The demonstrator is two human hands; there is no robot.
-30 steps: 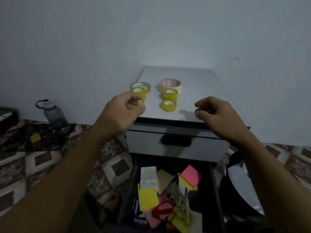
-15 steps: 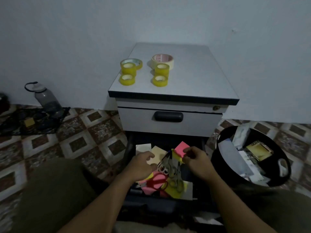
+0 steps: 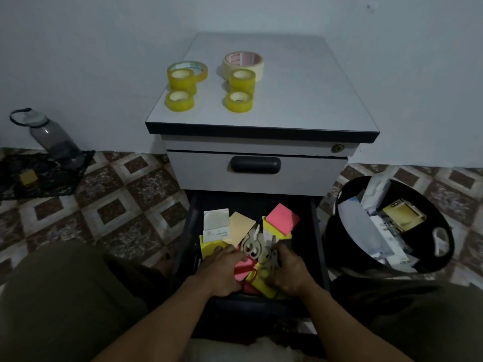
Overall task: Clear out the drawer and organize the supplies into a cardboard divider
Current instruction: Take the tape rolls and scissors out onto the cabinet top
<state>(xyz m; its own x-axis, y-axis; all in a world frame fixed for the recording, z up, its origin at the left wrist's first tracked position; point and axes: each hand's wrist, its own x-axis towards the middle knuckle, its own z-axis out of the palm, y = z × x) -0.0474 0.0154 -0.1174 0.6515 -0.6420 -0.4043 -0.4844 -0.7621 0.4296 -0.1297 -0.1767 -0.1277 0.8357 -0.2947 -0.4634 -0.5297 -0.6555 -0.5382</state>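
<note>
The bottom drawer [image 3: 315, 231] of a grey cabinet stands pulled out. It holds a pink sticky pad [image 3: 282, 218], yellow pads [image 3: 209, 248], a tan note [image 3: 239, 227], a white slip [image 3: 216, 224] and grey scissors [image 3: 252, 244]. Both hands are down in the pile at its near end. My left hand [image 3: 224, 270] lies over a pink pad [image 3: 243, 269], fingers bent down and partly hidden. My right hand [image 3: 287, 273] curls round the handles of a second pair of grey scissors [image 3: 269, 257]. Several yellow tape rolls [image 3: 239, 100] and a cream roll [image 3: 243, 60] stand on the cabinet top [image 3: 300, 95].
A black bin [image 3: 339, 244] full of papers stands on the tiled floor right of the drawer. At the left wall a grey water bottle [image 3: 52, 137] leans by a dark cloth [image 3: 52, 178]. The upper drawer [image 3: 313, 173] is closed. My knees flank the open drawer.
My hands came down from the cabinet top into the open drawer and moved toward its near end, closing in on the scissors. My view dropped and pulled back.
</note>
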